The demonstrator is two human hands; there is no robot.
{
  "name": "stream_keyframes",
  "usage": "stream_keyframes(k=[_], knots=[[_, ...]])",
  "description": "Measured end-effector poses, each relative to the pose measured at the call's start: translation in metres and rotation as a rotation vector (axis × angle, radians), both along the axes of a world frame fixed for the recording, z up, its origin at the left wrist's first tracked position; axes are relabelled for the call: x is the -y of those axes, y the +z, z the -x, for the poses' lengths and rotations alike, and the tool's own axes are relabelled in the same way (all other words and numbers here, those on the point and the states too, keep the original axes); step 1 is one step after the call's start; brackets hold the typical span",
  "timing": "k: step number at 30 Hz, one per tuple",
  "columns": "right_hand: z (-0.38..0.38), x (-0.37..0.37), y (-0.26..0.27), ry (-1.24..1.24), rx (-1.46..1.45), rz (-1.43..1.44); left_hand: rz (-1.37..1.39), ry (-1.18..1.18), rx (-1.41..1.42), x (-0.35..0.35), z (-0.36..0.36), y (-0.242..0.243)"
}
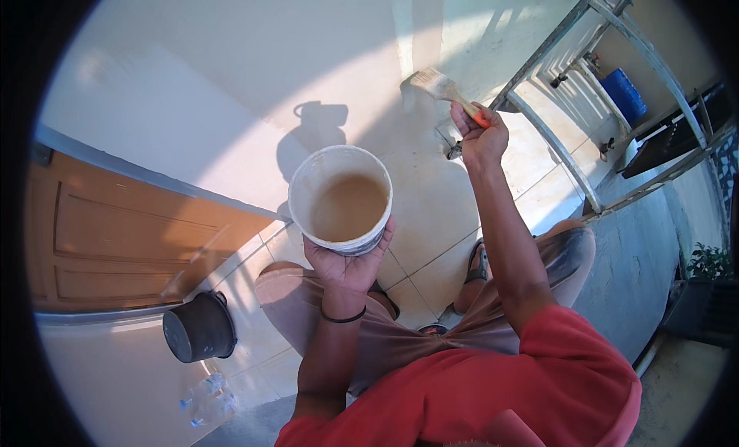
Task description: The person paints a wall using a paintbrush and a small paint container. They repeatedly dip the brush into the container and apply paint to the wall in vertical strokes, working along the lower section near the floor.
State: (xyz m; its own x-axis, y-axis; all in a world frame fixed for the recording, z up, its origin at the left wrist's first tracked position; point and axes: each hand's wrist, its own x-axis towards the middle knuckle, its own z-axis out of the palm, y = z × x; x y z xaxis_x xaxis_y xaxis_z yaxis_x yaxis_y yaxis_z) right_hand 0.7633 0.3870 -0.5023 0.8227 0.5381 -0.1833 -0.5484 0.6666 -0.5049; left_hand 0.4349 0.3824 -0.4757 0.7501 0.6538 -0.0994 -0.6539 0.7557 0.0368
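Note:
My left hand point(349, 268) grips a white plastic tub point(301, 184) from below and the near side. Brownish liquid point(355, 207) fills part of the tub. Between the fingers and thumb of my right hand point(484, 136) is the orange-tipped handle of a flat paintbrush point(436, 84). Its pale bristles point up and left, beside the lower part of a wall point(323, 48). Whether the bristles touch the wall, I cannot tell. A strip of pale green paint shows on the wall near the brush, next to a whitish area.
Metal scaffolding point(557, 138) stands at the right. An orange-brown panelled door point(133, 227) is at the left, with a black bucket point(199, 328) lying tilted near it. Clear plastic bottles point(209, 399) lie lower left. Floor tiles point(430, 262) stretch between my sandalled feet. A blue container point(623, 96) sits beyond the scaffold.

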Motion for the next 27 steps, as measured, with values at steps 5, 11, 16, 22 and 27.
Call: stream_keyframes(k=[5,11,16,22,27], knots=[[0.004,0.004,-0.079,0.214,-0.269,0.026,0.006,0.02,0.028,0.001,0.005,0.005],[0.001,0.015,-0.114,0.431,0.086,0.489,-0.046,0.059,0.07,-0.002,0.013,-0.001],[0.009,-0.036,-0.084,0.042,0.798,0.645,0.075,0.086,0.039,0.001,0.017,0.002],[-0.018,-0.134,-0.014,-0.188,1.399,0.694,0.109,0.204,-0.151,0.005,0.021,-0.005],[-0.031,-0.149,-0.046,-0.043,1.503,0.888,0.169,0.171,-0.173,0.011,0.025,-0.008]])
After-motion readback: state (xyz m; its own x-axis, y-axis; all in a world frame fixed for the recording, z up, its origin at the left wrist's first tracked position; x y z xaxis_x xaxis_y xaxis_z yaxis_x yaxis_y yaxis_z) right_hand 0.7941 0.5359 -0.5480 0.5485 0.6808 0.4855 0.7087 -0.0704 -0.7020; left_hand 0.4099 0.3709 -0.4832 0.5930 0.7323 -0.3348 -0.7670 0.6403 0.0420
